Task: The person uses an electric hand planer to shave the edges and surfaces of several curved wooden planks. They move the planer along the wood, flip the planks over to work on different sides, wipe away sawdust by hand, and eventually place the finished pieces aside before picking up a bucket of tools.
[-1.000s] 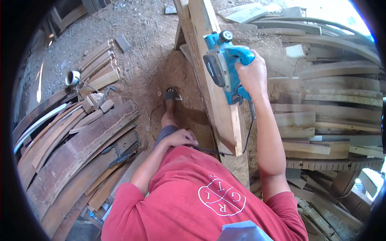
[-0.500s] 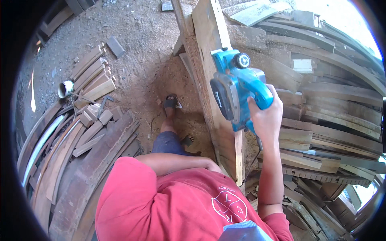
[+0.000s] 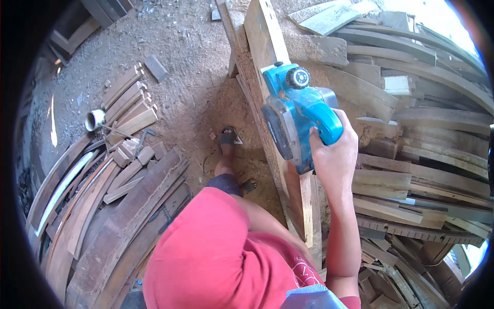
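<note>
My right hand [image 3: 337, 149] is wrapped round the rear handle of a blue electric planer [image 3: 300, 110]. The planer, with a round black knob on its front, rests on a long pale wooden board [image 3: 265, 33] that runs away from me. My left forearm [image 3: 280, 229] reaches across my front toward the near part of the board. The left hand itself is hidden behind my red shirt.
Curved planks [image 3: 411, 123] lie stacked to the right of the board. At the left are more boards [image 3: 118, 226], short wood blocks [image 3: 123, 98] and a white cylindrical container [image 3: 95, 120]. Wood dust covers the ground by my sandalled foot [image 3: 227, 136].
My left shoulder and torso have swung forward and to the right, covering more of the left arm. The planer sits slightly further left in the view, still gripped by my right hand.
</note>
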The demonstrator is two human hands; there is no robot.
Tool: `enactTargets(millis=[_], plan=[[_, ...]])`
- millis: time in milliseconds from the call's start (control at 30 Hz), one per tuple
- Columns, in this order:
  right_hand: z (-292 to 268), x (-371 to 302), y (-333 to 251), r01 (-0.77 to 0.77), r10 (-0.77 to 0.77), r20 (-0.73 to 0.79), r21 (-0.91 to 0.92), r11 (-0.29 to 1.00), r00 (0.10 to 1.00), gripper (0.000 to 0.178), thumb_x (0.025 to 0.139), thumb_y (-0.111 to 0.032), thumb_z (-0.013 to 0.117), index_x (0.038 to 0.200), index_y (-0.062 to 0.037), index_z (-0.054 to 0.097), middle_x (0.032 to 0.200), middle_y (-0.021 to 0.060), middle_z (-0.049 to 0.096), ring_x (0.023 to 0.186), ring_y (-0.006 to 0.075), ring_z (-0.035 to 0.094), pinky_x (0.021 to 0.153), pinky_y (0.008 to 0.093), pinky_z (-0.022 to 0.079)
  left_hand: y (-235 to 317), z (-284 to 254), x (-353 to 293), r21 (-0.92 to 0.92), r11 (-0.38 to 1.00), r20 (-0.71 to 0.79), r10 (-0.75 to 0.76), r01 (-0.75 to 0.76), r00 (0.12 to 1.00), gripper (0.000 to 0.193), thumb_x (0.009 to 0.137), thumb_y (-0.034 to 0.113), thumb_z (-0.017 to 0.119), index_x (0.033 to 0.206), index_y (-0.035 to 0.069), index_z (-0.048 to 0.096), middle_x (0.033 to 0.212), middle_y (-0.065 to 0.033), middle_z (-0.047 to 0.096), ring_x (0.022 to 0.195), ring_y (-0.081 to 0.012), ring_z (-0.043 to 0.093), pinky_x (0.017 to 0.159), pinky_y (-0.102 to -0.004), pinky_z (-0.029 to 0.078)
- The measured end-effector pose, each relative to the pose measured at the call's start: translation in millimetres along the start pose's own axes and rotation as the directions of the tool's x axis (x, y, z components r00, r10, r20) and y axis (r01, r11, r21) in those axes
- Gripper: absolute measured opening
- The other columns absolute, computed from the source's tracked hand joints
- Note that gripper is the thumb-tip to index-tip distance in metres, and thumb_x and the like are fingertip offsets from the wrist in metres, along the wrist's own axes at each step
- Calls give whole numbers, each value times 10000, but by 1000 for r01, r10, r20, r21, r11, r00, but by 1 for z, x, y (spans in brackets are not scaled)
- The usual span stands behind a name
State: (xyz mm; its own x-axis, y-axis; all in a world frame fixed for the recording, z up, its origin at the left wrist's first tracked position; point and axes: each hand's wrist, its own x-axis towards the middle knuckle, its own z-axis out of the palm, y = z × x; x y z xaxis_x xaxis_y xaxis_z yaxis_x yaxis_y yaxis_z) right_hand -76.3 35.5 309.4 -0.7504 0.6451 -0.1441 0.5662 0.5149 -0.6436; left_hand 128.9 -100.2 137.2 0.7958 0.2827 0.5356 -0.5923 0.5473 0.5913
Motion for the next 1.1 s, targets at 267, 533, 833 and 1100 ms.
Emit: enactTargets(millis=[267,533,833,1100], plan=[[10,44,-21,99,-98,-40,30,995,994,327,843,-27,674,1167,-26,714,976,245,744,958,405,739,874,428,553,24,3,-35,63,996,-158,-59,70,986,389,1078,226,564,1215,-116,689,1147,-92,733,1053,-163,628,951,-353,498],[60,228,-58,261,-276,-101,-142,955,956,192,789,-159,742,854,21,736,638,135,679,511,207,636,569,385,536,23,22,-142,241,970,-553,117,24,825,440,1095,280,550,1266,-95,702,1327,-161,718,1222,-195,642,1075,-337,469],[99,338,-124,183,-178,-54,97,978,983,231,809,-129,628,770,87,698,631,215,653,536,321,667,490,468,521,30,90,-235,116,986,-882,159,-122,444,497,1081,355,498,1112,-39,800,1386,-157,696,1290,-264,631,1116,-346,442],[38,141,-28,262,-266,-62,-68,963,962,243,786,-120,669,831,116,703,678,230,687,538,273,664,509,417,523,-118,65,-249,-235,915,-951,-147,328,-272,665,1086,451,435,783,-26,787,800,-134,791,971,-260,764,994,-318,519]])
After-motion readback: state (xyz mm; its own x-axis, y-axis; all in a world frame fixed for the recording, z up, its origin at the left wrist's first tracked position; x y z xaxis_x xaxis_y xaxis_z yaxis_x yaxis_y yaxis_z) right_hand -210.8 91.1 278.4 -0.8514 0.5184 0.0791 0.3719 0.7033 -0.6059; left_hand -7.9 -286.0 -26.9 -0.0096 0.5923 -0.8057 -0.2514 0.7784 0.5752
